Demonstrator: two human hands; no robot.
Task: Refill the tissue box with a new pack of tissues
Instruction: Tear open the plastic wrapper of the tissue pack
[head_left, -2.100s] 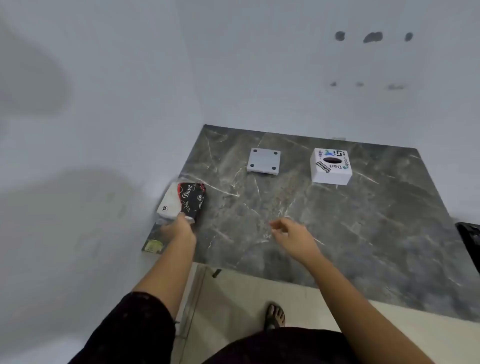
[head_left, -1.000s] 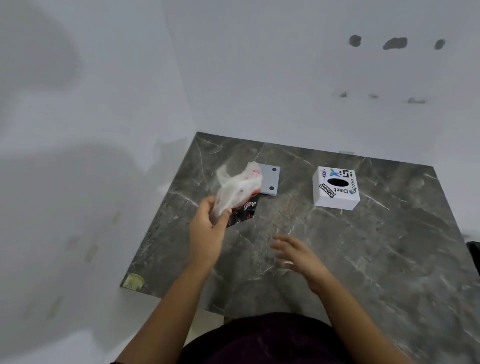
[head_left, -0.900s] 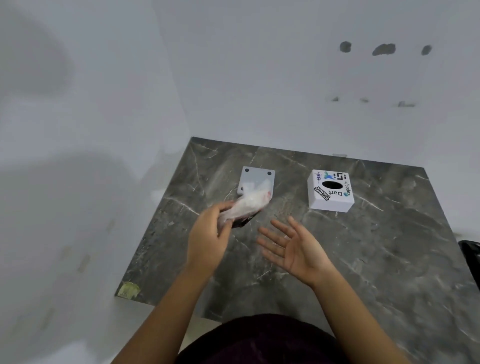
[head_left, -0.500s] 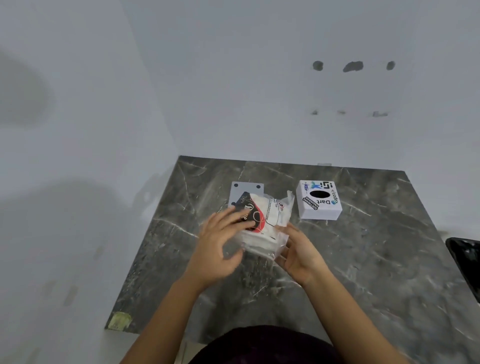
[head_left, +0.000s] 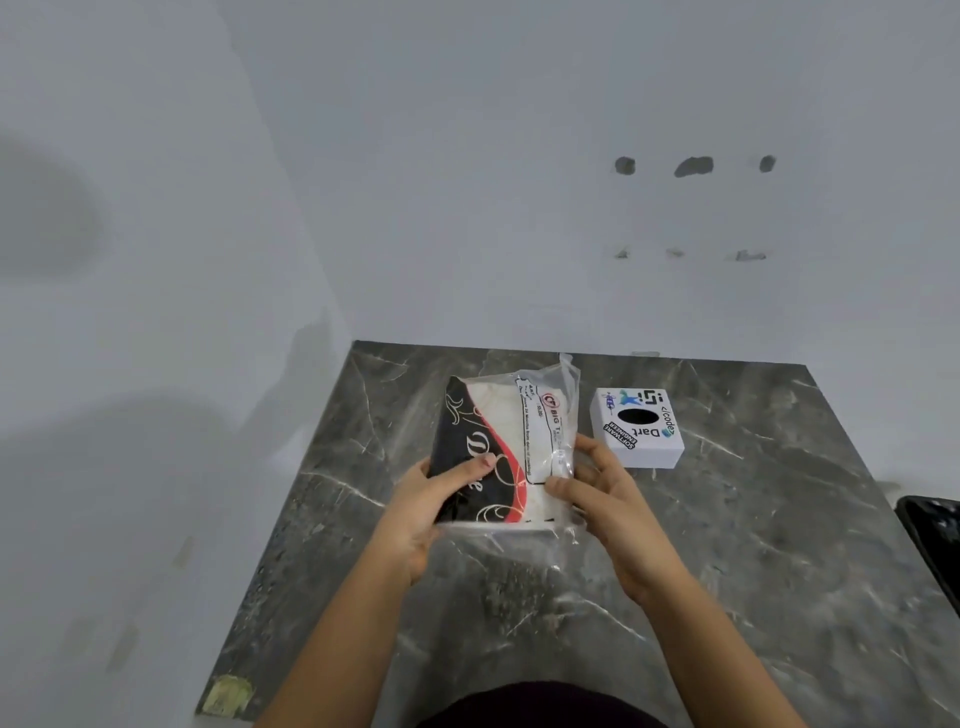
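Tissues are the job today, and the new pack of tissues (head_left: 511, 452) is up in the air, held over the near middle of the dark stone table (head_left: 727, 571). Closest to us are two bare arms coming up from the bottom of the view. The left hand (head_left: 415, 514) grips the left side of the pack, with its thumb pressed flat on the black and red part. The right hand (head_left: 605, 501) grips the right side, with its fingers curled behind and its thumb on the clear plastic edge. Both hands are wrapped around the pack, not loose.

The pack looks closed. Its clear wrap sticks up at the far end, and I see no tear in it, though the back of it is hidden.

A bit farther away, just to the right of the pack, sits the white tissue box (head_left: 638, 427) on the table. It has a dark oval hole on top and some stickers. No tissue pokes out of the hole. I cannot tell if the box is open underneath.

So I think the job has only just started. The pack is picked up. What is left is to open the wrap, take the tissues out, and put them in the box.

Behind the table is a plain white wall (head_left: 467, 208).
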